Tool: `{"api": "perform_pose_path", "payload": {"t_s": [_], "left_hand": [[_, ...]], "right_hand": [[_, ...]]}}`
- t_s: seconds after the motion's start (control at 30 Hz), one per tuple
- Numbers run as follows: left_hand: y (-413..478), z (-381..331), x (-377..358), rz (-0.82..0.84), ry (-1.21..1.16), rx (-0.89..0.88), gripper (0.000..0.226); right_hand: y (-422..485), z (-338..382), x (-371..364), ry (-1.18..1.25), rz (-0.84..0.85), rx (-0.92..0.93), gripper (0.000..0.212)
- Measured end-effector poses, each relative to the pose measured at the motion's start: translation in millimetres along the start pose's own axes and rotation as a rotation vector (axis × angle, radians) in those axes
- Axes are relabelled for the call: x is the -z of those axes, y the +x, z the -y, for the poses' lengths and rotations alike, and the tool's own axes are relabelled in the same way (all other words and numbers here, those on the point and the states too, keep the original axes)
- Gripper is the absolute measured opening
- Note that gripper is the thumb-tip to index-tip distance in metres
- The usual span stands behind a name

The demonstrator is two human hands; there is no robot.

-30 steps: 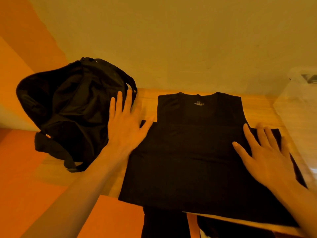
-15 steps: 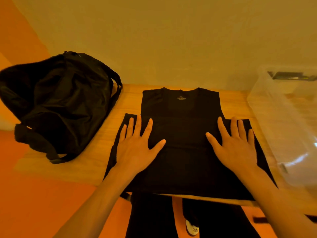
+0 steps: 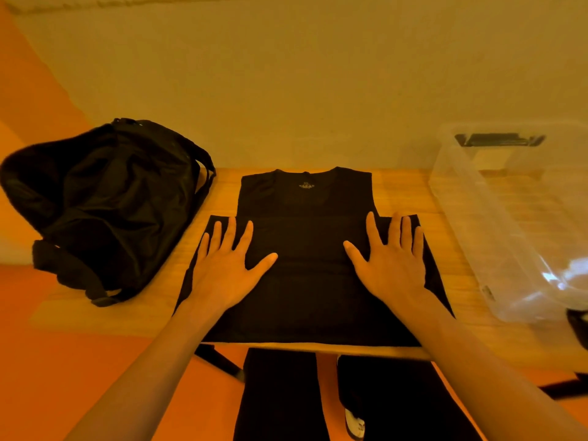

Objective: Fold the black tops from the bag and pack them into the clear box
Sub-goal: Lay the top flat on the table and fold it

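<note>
A black sleeveless top (image 3: 307, 214) lies flat on the wooden table (image 3: 401, 189), neckline towards the wall, hem at the near edge. My left hand (image 3: 227, 265) presses flat on its left half, fingers spread. On the right half rests my right hand (image 3: 389, 261), also flat with spread fingers. The black bag (image 3: 105, 202) slumps at the table's left end, a hand's width from the top. To the right stands the clear box (image 3: 509, 218), open, with nothing visible inside.
A pale wall runs right behind the table. The box's black handle clip (image 3: 499, 140) shows at its far end. Below the near table edge are my dark trouser legs (image 3: 343, 396), a shoe and a black table leg on the orange floor.
My left hand came off the bag and onto the top's left side. My right hand slid leftward to the top's right half. Both now lie level across the shirt.
</note>
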State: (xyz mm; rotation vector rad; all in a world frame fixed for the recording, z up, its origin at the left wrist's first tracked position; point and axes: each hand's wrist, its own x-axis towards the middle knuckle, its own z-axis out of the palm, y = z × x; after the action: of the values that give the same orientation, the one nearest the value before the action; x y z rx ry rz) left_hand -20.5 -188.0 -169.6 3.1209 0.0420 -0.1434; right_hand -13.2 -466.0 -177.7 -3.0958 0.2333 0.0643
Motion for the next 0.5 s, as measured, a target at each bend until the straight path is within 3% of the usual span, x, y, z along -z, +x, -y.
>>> {"api": "perform_pose_path", "payload": {"t_s": [0.1,0.17,0.5], "left_hand": [[-8.6,-10.4,1.4,-0.082,-0.010,-0.058,0.095],[-18.8,-16.2,-4.8,-0.050,-0.006,-0.111,0.092],[-22.5,-21.7,7.8,0.080,-0.065,-0.074,0.100]], "right_hand": [[-14.2,-2.9,1.1,-0.003,-0.027,0.111,0.086],[-21.2,-10.6,-0.2,-0.015,0.008,0.145,0.085],[-16.5,-18.0,11.3,-0.003,0.091,0.098,0.086]]}}
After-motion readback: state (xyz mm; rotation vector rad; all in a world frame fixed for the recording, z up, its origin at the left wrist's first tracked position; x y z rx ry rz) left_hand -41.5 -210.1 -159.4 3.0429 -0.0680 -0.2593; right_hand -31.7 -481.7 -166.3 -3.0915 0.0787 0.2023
